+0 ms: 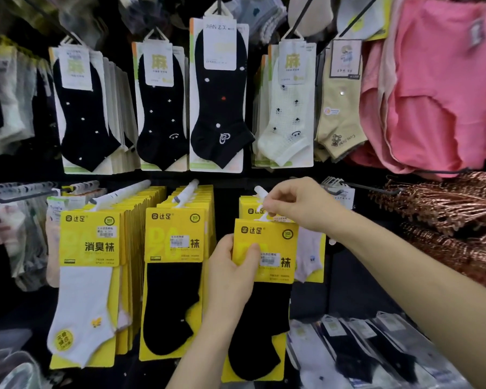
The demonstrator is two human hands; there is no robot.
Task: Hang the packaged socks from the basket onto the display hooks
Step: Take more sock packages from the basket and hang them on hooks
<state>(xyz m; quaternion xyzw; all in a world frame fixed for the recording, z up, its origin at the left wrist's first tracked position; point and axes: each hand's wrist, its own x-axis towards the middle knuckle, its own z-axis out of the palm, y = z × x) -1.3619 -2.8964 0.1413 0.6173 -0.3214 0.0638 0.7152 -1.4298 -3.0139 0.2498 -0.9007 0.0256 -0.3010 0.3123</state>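
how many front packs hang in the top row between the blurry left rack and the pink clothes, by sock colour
black sock packs: 3
cream sock pack: 1
tan sock pack: 1
total: 5

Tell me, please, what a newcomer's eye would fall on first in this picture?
First, in the lower middle, the left hand holds a yellow sock pack by its card, while the right hand pinches the pack's white top tab close to a white display hook. Next come the other yellow packs hanging in rows to the left, and the pink garments filling the upper right.
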